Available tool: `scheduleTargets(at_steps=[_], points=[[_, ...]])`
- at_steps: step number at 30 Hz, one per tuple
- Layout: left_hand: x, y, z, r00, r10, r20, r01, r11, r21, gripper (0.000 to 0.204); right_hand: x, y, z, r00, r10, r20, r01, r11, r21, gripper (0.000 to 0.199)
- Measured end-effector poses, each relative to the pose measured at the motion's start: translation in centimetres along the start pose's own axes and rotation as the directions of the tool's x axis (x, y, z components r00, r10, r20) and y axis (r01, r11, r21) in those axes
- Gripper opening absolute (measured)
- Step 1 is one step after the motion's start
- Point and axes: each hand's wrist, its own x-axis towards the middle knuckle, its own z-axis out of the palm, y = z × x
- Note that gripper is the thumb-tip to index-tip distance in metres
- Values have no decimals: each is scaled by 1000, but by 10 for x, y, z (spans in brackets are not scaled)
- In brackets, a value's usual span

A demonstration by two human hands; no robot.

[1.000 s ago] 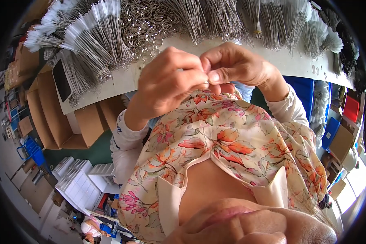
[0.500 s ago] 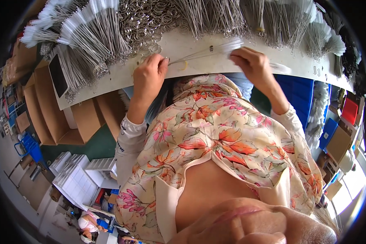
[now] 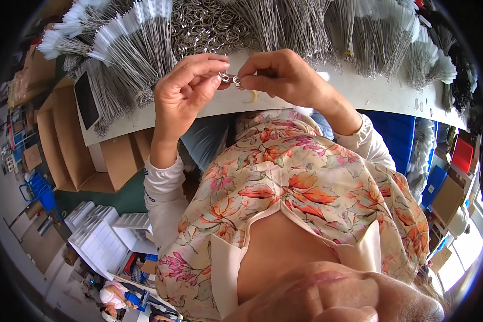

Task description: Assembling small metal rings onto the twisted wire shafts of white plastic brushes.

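My left hand (image 3: 185,88) pinches a shiny metal ring (image 3: 224,76) between thumb and fingertips above the near edge of the table. Close beside it, my right hand (image 3: 284,78) is closed on several wire-handled brushes, and their small looped ends (image 3: 236,82) poke out past its thumb and forefinger. Most of these wires are hidden by that hand; a bit of white bristle (image 3: 323,76) shows beyond it. The ring and the loops are almost touching; whether any loop is threaded on the ring I cannot tell.
A heap of metal rings (image 3: 212,27) lies straight ahead. Bundles of white-bristled wire brushes (image 3: 134,48) flank it along the table (image 3: 381,91). A dark-screened phone (image 3: 86,100) rests at the left edge. Below stand cardboard boxes (image 3: 115,161) and a blue bin (image 3: 389,129).
Both hands have come together, the right one moving left. The stretched-out brushes are now mostly hidden behind the right hand, and their looped ends face the ring in the left.
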Motion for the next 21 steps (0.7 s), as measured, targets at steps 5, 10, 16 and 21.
scheduleTargets(at_steps=[5, 10, 16, 21], points=[[8, 3, 0, 995, 89, 53, -92, 995, 45, 21, -3, -4, -4, 993, 99, 69, -112, 966, 235, 17], [13, 18, 12, 973, 231, -20, -221, 949, 223, 28, -6, -9, 1, 994, 105, 28, -107, 891, 442, 17], [20, 32, 15, 849, 528, -19, -445, 735, 511, 34, -2, -44, 2, 981, 94, -171, 25, 809, 587, 17], [26, 40, 15, 839, 544, -6, -459, 714, 528, 35, 4, -47, 4, 975, 33, -218, 94, 832, 547, 15]])
